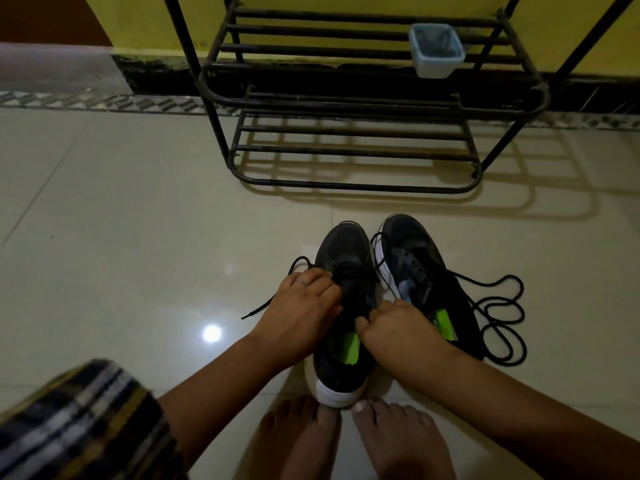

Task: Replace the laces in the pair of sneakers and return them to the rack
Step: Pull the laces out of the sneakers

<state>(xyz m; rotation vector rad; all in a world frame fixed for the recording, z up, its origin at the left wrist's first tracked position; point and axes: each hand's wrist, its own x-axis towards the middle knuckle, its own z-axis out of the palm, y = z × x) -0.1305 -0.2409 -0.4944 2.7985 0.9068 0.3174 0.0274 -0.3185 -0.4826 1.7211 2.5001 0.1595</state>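
Bare feet point(363, 441) brace laced sneaker point(346, 306); left hand point(304, 306) and right hand point(391, 327) fingers pinch its lace point(263, 308). Unlaced sneaker point(422, 282) beyond right fingers. Advice: tension each crossing evenly.

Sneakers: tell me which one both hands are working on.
The left sneaker: left hand and right hand pinch its lace. The right sneaker sits untouched, its lace loose on the floor.

Bare forearms and bare feet point(363, 441) here; a thin silver ring point(301, 282) circles a finger of the left hand point(301, 306), and a black, white and mustard striped garment point(86, 424) shows.
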